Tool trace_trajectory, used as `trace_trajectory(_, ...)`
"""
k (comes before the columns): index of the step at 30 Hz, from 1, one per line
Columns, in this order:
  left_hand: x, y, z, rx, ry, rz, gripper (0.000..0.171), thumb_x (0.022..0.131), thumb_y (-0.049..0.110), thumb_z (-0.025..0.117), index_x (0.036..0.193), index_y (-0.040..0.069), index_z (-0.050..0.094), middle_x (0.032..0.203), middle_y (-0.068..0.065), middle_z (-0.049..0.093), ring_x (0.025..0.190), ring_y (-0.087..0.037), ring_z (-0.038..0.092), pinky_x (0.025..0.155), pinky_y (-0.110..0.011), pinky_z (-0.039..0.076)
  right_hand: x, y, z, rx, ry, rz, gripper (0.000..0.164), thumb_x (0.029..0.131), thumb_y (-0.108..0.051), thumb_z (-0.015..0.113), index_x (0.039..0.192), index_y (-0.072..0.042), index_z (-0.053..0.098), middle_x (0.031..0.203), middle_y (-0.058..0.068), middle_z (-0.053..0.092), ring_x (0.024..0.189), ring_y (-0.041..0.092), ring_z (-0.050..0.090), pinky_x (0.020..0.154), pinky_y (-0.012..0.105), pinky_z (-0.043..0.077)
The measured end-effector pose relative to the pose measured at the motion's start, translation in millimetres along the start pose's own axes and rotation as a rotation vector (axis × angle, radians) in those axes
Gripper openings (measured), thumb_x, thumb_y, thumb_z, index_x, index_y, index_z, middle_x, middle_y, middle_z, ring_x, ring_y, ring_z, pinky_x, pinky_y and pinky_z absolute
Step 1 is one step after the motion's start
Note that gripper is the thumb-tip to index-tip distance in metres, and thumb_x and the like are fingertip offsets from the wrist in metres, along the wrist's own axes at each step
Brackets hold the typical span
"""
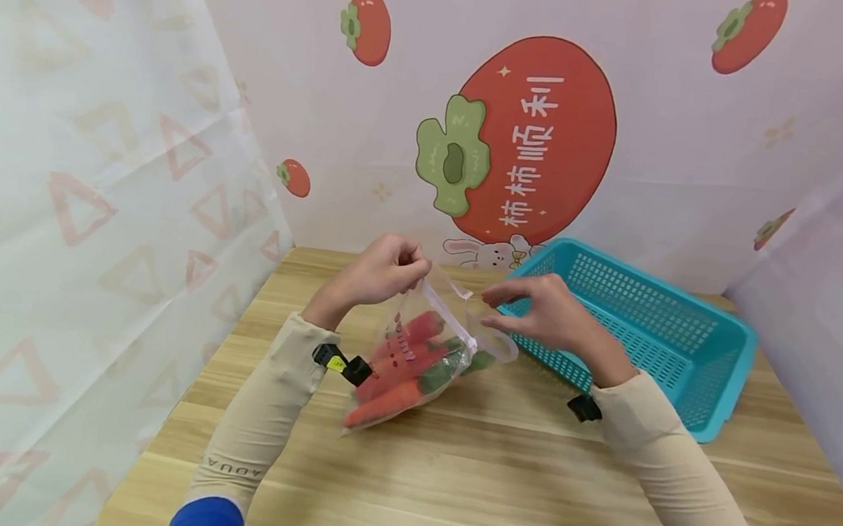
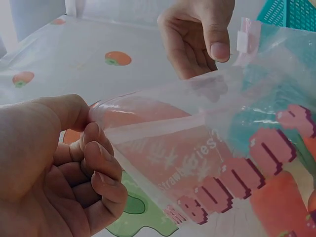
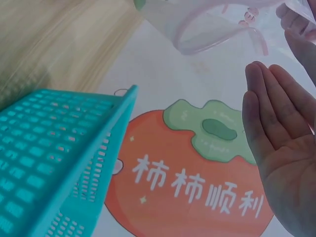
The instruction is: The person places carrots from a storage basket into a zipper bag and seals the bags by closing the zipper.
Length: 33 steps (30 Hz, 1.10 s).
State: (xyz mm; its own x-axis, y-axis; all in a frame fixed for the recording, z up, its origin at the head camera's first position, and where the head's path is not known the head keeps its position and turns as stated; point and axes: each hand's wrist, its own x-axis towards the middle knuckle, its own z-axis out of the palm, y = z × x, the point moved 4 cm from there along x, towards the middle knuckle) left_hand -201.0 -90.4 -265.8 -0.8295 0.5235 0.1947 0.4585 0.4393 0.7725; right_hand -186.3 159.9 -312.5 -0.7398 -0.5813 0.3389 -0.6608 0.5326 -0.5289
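My left hand pinches a top corner of a clear slider bag with pink lettering. The bag leans on the table with its mouth gaping. Inside are an orange carrot, red pieces and green ones, whose kind the plastic blurs. A pale slider sits at one end of the pink closure strip. My right hand hovers beside the mouth, thumb and fingers apart; in the right wrist view its fingers are straight with nothing between them.
A turquoise perforated basket stands right of the bag, behind my right forearm. Beneath everything is a wood-grain table. A wall sheet printed with a large persimmon rises at the table's back edge, and a patterned sheet hangs on the left.
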Motion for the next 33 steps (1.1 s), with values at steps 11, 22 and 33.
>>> trace_trajectory(11,-3.8,8.5,-4.4,-0.005,-0.022,0.019,0.029,0.103,0.009,0.053,0.074,0.009,0.057,0.065,0.000,0.053,0.056,-0.014,0.045,0.053,-0.024,0.038,9.0,-10.2,-18.9,-0.029,-0.043,-0.049,0.036,0.089,-0.020,0.086,0.122,-0.009,0.079,0.118,0.008,0.080,0.107,0.023,0.078,0.091,0.047,0.064)
trace_trajectory(22,-3.1,24.7,-3.7,0.015,-0.063,0.089,0.028,0.105,0.009,0.054,0.078,0.009,0.055,0.065,0.001,0.050,0.057,-0.015,0.045,0.054,-0.024,0.039,15.7,-27.2,-28.4,-0.134,-0.085,-0.270,0.033,0.086,-0.010,0.086,0.118,-0.011,0.080,0.112,0.004,0.081,0.104,0.022,0.078,0.089,0.044,0.065)
trace_trajectory(33,1.6,23.1,-1.9,0.029,-0.101,0.108,0.027,0.106,0.009,0.054,0.080,0.007,0.057,0.065,0.001,0.051,0.057,-0.013,0.045,0.054,-0.024,0.039,11.3,-32.7,-20.8,-0.180,-0.013,-0.431,0.024,0.083,-0.005,0.086,0.106,-0.010,0.082,0.102,0.002,0.081,0.093,0.015,0.077,0.081,0.035,0.066)
